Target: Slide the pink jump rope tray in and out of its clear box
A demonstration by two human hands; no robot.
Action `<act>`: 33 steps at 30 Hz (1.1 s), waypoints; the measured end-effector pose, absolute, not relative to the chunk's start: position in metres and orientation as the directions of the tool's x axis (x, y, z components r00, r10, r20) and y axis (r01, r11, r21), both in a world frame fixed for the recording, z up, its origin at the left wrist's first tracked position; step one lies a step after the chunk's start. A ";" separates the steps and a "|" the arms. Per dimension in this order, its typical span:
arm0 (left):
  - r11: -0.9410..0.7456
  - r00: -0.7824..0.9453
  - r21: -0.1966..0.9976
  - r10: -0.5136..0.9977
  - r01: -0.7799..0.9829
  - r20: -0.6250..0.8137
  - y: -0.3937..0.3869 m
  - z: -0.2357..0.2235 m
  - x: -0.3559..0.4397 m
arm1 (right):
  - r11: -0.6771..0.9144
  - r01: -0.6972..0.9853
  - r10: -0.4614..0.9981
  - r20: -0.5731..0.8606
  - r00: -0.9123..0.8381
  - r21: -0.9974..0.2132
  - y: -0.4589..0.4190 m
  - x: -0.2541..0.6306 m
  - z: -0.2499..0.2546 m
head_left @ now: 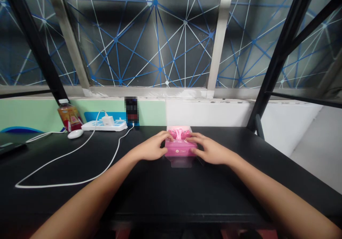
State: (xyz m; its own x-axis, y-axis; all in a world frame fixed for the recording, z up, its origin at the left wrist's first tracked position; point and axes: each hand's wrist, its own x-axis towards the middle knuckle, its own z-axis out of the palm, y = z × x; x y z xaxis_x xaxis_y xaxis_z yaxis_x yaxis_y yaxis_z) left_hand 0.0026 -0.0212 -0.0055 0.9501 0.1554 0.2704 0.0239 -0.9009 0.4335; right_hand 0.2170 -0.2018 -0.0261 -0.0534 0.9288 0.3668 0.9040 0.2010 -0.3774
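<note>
Head view, single frame. Clock bearings are taken from the midpoint between the hands, with 12 o'clock straight ahead.

Object: a small pink cardboard retail box (181, 146) with a clear window, and pink shapes inside that are too small to identify. It lies flat at 12 o'clock, near the far edge of a matte black tabletop (171, 196). A clear patch just in front of it may be plastic film or a reflection; cannot tell.

Step in hand: two-handed contact with the box, one hand at each side. Nothing shows it lifted or opened. Judged from this pose, the next move calls for a firm, even hold on both sides before the box is shifted.

Hands: the left hand (151, 146) comes in from 8 o'clock, fingers close together and curled over the box's left edge. The right hand (210, 150) comes in from 4 o'clock, fingers curved over the right edge, thumb low at the front corner. Neither hand pinches; grip pressure cannot be told. Both bare forearms reach forward and converge on the box, elbows out of frame.

Nearby, at 10 o'clock: a white plastic power strip (104, 126), a long white cable (66, 183), a white computer mouse (75, 134) and a clear plastic bottle of amber drink (70, 116). At 11 o'clock stands a dark upright object (131, 110), pixelated beyond identifying.
</note>
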 end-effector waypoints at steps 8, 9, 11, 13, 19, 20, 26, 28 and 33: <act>-0.889 0.950 0.458 0.158 0.018 0.269 -0.030 0.001 0.004 | 0.164 0.958 0.907 0.418 -0.053 -0.234 -0.202 0.211 -0.027; -0.888 0.948 0.459 0.157 0.013 0.275 -0.030 0.002 0.005 | 0.162 0.960 0.909 0.414 -0.054 -0.229 -0.203 0.211 -0.026; -0.886 0.945 0.464 0.157 0.006 0.288 -0.030 0.002 0.005 | 0.162 0.959 0.912 0.406 -0.056 -0.232 -0.204 0.210 -0.026; -0.884 0.944 0.467 0.157 0.004 0.290 -0.030 0.001 0.005 | 0.156 0.958 0.913 0.405 -0.047 -0.240 -0.205 0.209 -0.025; -0.887 0.944 0.461 0.156 0.004 0.292 -0.028 -0.001 0.006 | 0.149 0.956 0.915 0.402 -0.036 -0.253 -0.205 0.208 -0.024; -0.890 0.943 0.456 0.151 0.000 0.296 -0.028 -0.001 0.006 | 0.153 0.953 0.919 0.393 -0.039 -0.263 -0.206 0.209 -0.024; -0.892 0.940 0.451 0.159 0.006 0.301 -0.026 0.000 0.006 | 0.176 0.952 0.948 0.305 -0.094 -0.252 -0.215 0.203 -0.016; -0.893 0.943 0.449 0.148 -0.002 0.297 -0.024 0.001 0.006 | 0.232 0.952 0.937 0.309 -0.164 -0.198 -0.217 0.193 -0.009; -0.916 0.932 0.399 0.169 0.029 0.320 -0.021 0.004 0.006 | 0.413 0.896 0.889 0.285 -0.359 -0.163 -0.221 0.162 0.007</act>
